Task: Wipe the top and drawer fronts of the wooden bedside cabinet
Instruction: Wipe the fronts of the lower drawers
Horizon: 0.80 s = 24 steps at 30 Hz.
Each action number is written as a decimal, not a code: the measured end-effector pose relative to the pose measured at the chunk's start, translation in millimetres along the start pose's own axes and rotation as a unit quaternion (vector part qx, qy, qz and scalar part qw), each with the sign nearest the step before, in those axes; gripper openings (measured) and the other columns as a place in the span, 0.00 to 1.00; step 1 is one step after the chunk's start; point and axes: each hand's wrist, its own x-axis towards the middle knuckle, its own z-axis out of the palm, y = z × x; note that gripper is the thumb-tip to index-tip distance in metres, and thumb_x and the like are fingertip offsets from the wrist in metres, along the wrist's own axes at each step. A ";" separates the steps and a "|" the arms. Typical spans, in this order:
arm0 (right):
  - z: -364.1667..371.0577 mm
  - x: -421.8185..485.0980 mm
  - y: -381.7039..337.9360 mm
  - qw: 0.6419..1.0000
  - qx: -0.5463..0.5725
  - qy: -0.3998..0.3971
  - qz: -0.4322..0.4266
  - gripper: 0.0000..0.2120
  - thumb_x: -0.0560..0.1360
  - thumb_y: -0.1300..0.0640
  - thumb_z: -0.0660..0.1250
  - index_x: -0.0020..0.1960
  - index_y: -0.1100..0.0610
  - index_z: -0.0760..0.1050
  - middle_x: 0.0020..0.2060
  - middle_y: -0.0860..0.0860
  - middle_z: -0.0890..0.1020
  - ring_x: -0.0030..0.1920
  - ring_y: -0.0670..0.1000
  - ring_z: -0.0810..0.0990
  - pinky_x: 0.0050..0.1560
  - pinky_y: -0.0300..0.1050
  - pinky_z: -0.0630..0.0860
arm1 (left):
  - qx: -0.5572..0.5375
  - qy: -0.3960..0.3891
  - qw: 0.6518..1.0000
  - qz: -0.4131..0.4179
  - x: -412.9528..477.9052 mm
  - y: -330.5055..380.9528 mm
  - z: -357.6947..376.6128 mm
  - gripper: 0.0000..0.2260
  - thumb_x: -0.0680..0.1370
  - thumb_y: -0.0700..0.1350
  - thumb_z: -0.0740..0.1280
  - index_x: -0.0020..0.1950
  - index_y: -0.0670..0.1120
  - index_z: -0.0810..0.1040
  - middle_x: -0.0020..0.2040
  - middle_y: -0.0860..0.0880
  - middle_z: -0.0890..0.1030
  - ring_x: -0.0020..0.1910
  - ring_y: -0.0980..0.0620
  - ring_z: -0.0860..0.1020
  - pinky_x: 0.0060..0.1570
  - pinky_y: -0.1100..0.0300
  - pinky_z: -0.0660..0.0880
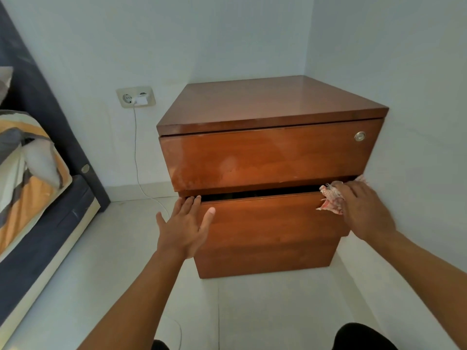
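Note:
The wooden bedside cabinet (265, 104) stands in the room's corner, with a glossy top and two drawer fronts. The upper drawer front (267, 155) carries a round metal lock at its right end. The lower drawer (265, 223) is pulled out a little, leaving a dark gap along its top. My left hand (183, 227) lies flat with fingers spread against the lower drawer's left edge. My right hand (364, 208) presses a crumpled red-and-white cloth (329, 199) onto the lower drawer's upper right corner.
A bed (32, 198) with a dark frame and striped bedding fills the left side. A wall socket (135, 97) holds a white charger, and its cable (137, 157) trails down to the white tiled floor near the cabinet's left side. Walls close the cabinet's back and right.

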 end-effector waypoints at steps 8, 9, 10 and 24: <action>-6.9 -1.1 -4.9 1.000 0.008 0.012 0.010 0.22 0.75 0.68 0.66 0.69 0.60 0.75 0.59 0.63 0.80 0.61 0.66 0.77 0.60 0.61 0.77 | -0.003 -0.003 1.000 -0.001 -0.6 -2.1 -1.0 0.33 0.80 0.69 0.40 0.83 0.57 0.52 0.84 0.54 0.52 0.83 0.50 0.47 0.74 0.29 0.43; -6.8 -1.7 -5.7 1.000 0.003 0.016 0.013 0.23 0.75 0.69 0.66 0.70 0.60 0.75 0.59 0.63 0.80 0.61 0.66 0.77 0.59 0.61 0.78 | -0.006 -0.005 1.000 -0.004 -0.8 -1.6 -1.7 0.33 0.80 0.69 0.40 0.83 0.58 0.52 0.84 0.55 0.52 0.83 0.50 0.47 0.74 0.29 0.42; -6.6 -2.5 -7.0 1.000 0.002 0.014 0.018 0.24 0.75 0.70 0.66 0.69 0.60 0.75 0.59 0.63 0.80 0.60 0.66 0.78 0.58 0.61 0.79 | -0.007 -0.005 1.000 -0.006 -1.4 -1.0 -2.5 0.33 0.80 0.69 0.40 0.83 0.58 0.52 0.84 0.55 0.52 0.83 0.49 0.47 0.74 0.29 0.42; -4.3 -22.3 -177.4 0.949 0.268 0.154 -0.063 0.22 0.81 0.62 0.56 0.74 0.56 0.73 0.71 0.53 0.76 0.72 0.54 0.72 0.76 0.46 0.67 | -0.035 0.075 0.996 0.028 -7.3 -13.4 23.1 0.30 0.81 0.67 0.40 0.82 0.61 0.52 0.83 0.57 0.53 0.83 0.52 0.46 0.75 0.31 0.41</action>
